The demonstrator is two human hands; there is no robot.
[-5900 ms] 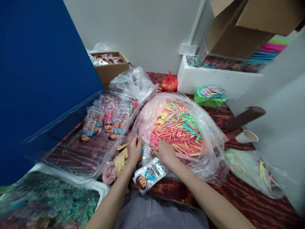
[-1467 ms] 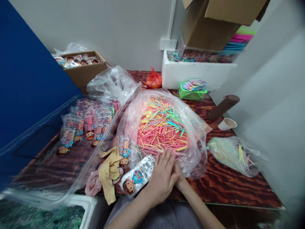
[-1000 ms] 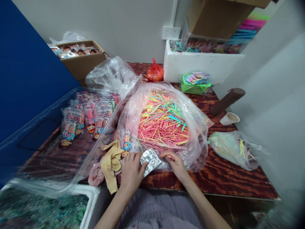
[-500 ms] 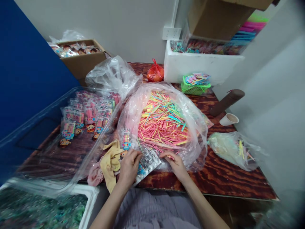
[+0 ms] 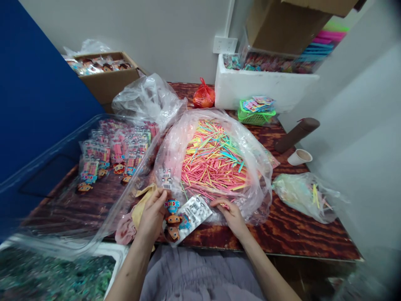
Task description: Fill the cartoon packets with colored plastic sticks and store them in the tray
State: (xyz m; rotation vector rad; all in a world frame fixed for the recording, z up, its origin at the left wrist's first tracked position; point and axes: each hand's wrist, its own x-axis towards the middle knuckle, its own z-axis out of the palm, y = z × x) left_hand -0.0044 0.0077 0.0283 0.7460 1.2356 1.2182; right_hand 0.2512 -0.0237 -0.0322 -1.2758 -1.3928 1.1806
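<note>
My left hand (image 5: 153,211) is closed at the edge of a small printed packet (image 5: 172,205) with a blue logo and a cartoon head. The packet's upper end, with a barcode, lies against the clear bag's near left edge. To its right, a stack of silver printed packets (image 5: 196,213) lies between my two hands. My right hand (image 5: 231,216) is closed round a small bundle of thin sticks (image 5: 224,206), whose ends show at the fingertips. In front of both hands, a large clear plastic bag (image 5: 167,152) lies open, heaped with pink, yellow, green and blue sticks (image 5: 216,167).
Filled packets (image 5: 115,152) lie in a clear tray (image 5: 103,234) at left, beside a yellow cloth (image 5: 140,209). A green basket (image 5: 255,118), dark flask (image 5: 297,134), paper cup (image 5: 300,157) and knotted bag (image 5: 300,194) stand along the right. A foam box (image 5: 266,88) is behind.
My left hand has moved left from the silver stack and now grips a packet, uncovering the cartoon heads. My right hand stays put with its sticks.
</note>
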